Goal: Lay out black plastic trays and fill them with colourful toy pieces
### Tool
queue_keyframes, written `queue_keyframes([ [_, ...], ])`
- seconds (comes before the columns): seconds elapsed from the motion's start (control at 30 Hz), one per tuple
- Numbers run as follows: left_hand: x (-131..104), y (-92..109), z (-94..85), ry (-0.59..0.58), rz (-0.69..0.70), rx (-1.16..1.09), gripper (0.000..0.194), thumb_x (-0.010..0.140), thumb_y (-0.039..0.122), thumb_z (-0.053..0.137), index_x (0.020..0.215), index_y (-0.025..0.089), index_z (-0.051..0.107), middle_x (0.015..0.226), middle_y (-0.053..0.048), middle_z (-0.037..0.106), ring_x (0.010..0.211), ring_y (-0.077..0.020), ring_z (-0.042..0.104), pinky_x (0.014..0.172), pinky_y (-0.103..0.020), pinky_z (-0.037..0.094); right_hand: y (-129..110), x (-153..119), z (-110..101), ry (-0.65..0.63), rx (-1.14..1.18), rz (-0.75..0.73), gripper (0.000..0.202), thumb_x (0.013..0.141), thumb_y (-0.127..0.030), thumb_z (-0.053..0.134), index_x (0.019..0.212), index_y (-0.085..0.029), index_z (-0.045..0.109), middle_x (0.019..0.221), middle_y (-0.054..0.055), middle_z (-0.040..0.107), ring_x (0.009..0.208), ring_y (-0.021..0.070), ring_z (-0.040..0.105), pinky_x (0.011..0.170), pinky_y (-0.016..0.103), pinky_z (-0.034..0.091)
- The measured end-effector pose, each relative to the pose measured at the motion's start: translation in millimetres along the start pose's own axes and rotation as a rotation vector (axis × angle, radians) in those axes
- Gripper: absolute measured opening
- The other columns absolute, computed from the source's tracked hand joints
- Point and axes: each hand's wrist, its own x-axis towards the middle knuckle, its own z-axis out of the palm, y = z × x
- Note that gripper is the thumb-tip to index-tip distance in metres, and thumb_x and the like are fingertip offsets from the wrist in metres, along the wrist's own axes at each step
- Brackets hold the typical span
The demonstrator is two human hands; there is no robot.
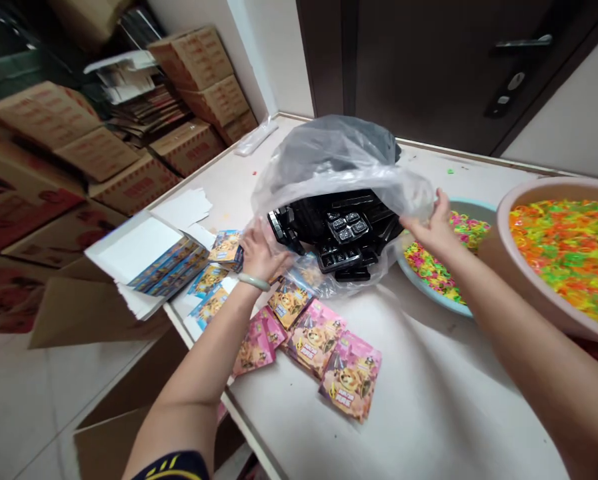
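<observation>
A large clear plastic bag (323,150) lies on the white table with its mouth spread toward me. Inside are many black plastic trays (347,228), some with small moulded compartments. My left hand (259,255), wearing a pale bangle, grips the left edge of the bag's mouth; its fingertips are partly hidden by the film. On the right side of the mouth, my right hand (435,230) holds the rim between thumb and fingers. Below the bag lie pink printed packets (351,377) and a yellow-orange packet (289,301). Blue printed packets (226,247) sit beside my left hand.
A blue basin (459,307) of small colourful pieces stands at right, next to a larger pink basin (503,227) of orange, yellow and green pieces. White boxes (139,243) stand at the table's left edge. Cardboard cartons (123,183) are stacked beyond; a dark door (429,73) is behind.
</observation>
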Motion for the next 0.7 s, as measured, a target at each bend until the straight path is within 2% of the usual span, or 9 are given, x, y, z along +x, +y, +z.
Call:
queue_keyframes([
  [0.07, 8.8, -17.9, 4.9, 0.0, -0.024, 0.043, 0.108, 0.049, 0.045, 0.088, 0.138, 0.008, 0.04, 0.133, -0.024, 0.044, 0.133, -0.046, 0.033, 0.112, -0.06, 0.023, 3.7, -24.0, 17.2, -0.124, 0.046, -0.009, 0.105, 0.07, -0.049, 0.069, 0.148, -0.018, 0.007, 0.152, 0.023, 0.021, 0.141, 0.035, 0.027, 0.111, 0.055, 0.03],
  [0.17, 19.0, -26.5, 30.9, -0.108, -0.036, -0.098, 0.108, 0.055, 0.046, 0.085, 0.143, 0.009, 0.033, 0.136, -0.024, 0.043, 0.136, -0.0421, 0.033, 0.115, -0.055, 0.022, 1.2, -37.5, 44.4, -0.185, 0.05, -0.005, 0.102, 0.074, -0.042, 0.066, 0.15, -0.018, 0.002, 0.153, 0.023, 0.019, 0.143, 0.0328, 0.023, 0.113, 0.053, 0.029],
  [0.23, 26.0, -24.4, 54.0, -0.153, -0.071, -0.208, 0.108, 0.055, 0.042, 0.086, 0.143, 0.01, 0.033, 0.139, -0.023, 0.042, 0.138, -0.0413, 0.03, 0.116, -0.054, 0.02, -4.7, -35.6, 60.6, -0.171, 0.007, 0.038, 0.099, 0.077, -0.038, 0.063, 0.15, -0.016, -0.001, 0.153, 0.024, 0.018, 0.145, 0.0319, 0.019, 0.113, 0.052, 0.029],
  [0.33, 36.0, -21.2, 85.2, -0.134, -0.135, -0.327, 0.106, 0.051, 0.035, 0.088, 0.141, 0.011, 0.037, 0.139, -0.022, 0.041, 0.14, -0.0428, 0.026, 0.117, -0.055, 0.016, -12.9, -25.5, 79.5, -0.145, -0.066, 0.115, 0.099, 0.08, -0.034, 0.06, 0.151, -0.013, -0.007, 0.154, 0.026, 0.013, 0.146, 0.0315, 0.016, 0.114, 0.049, 0.031],
  [0.47, 42.4, -20.7, 114.7, -0.134, -0.172, -0.36, 0.104, 0.051, 0.03, 0.09, 0.139, 0.007, 0.039, 0.14, -0.025, 0.036, 0.141, -0.0438, 0.023, 0.119, -0.052, 0.016, -8.0, -3.8, 91.6, -0.125, -0.098, 0.173, 0.101, 0.08, -0.032, 0.061, 0.151, -0.01, -0.008, 0.154, 0.025, 0.014, 0.145, 0.031, 0.021, 0.113, 0.046, 0.033],
  [0.57, 37.7, -13.9, 129.0, -0.182, -0.148, -0.294, 0.108, 0.054, 0.027, 0.089, 0.144, 0.008, 0.032, 0.146, -0.024, 0.027, 0.143, -0.0421, 0.02, 0.119, -0.049, 0.018, 3.6, 14.6, 90.8, -0.099, -0.104, 0.165, 0.099, 0.08, -0.03, 0.061, 0.151, -0.011, -0.006, 0.155, 0.023, 0.015, 0.145, 0.0296, 0.019, 0.114, 0.045, 0.029],
  [0.7, 25.9, 5.7, 137.2, -0.352, -0.179, 0.069, 0.106, 0.072, 0.026, 0.077, 0.152, 0.009, 0.01, 0.151, -0.025, 0.019, 0.143, -0.0385, 0.024, 0.118, -0.046, 0.023, 5.2, 21.7, 87.9, -0.098, -0.153, 0.209, 0.097, 0.081, -0.023, 0.06, 0.15, -0.006, -0.006, 0.155, 0.026, 0.01, 0.144, 0.0313, 0.018, 0.115, 0.05, 0.023],
])
